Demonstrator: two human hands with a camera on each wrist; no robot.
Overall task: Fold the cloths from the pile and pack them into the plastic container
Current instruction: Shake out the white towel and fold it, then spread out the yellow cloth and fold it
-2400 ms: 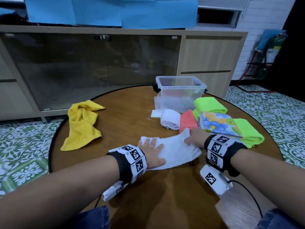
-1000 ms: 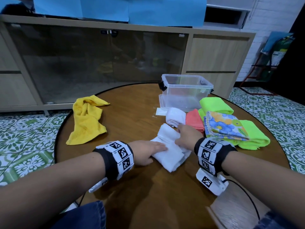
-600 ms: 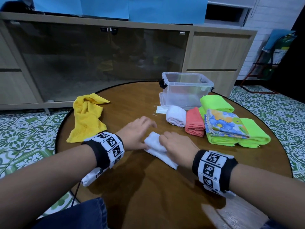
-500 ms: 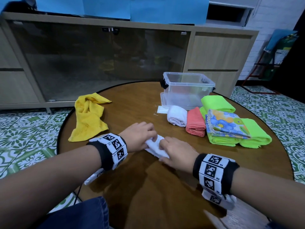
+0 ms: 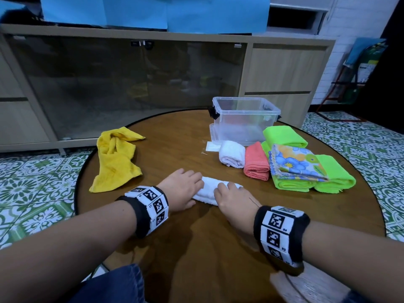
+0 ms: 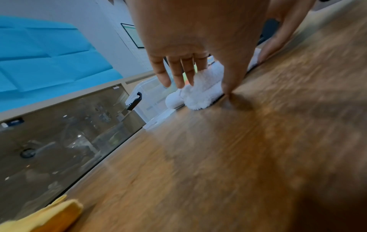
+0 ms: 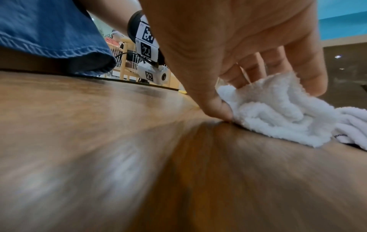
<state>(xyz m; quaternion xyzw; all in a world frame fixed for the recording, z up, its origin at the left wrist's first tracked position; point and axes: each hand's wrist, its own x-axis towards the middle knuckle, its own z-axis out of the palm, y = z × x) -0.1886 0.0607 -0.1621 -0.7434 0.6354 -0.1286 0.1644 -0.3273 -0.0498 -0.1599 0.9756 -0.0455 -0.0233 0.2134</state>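
Observation:
A white cloth (image 5: 208, 190) lies as a narrow roll on the round wooden table (image 5: 196, 248), near its middle. My left hand (image 5: 184, 190) grips the roll's left end; in the left wrist view its fingers (image 6: 178, 73) arch over the white cloth (image 6: 200, 95) and the thumb touches the wood. My right hand (image 5: 231, 199) holds the right end, with fingers (image 7: 305, 75) curled over the white cloth (image 7: 274, 113) and thumb (image 7: 216, 108) at its near edge. The clear plastic container (image 5: 240, 127) stands open at the table's far side.
A crumpled yellow cloth (image 5: 115, 158) lies at the left. In front of the container sit a rolled white cloth (image 5: 231, 154), a coral one (image 5: 256, 164), bright green ones (image 5: 284, 135) and a floral cloth (image 5: 295, 162). A glass-fronted cabinet (image 5: 131, 84) stands behind.
The white cloth was spread flat under both hands, then gathered up. It is now a tight narrow roll, and both hands have closed in on it.

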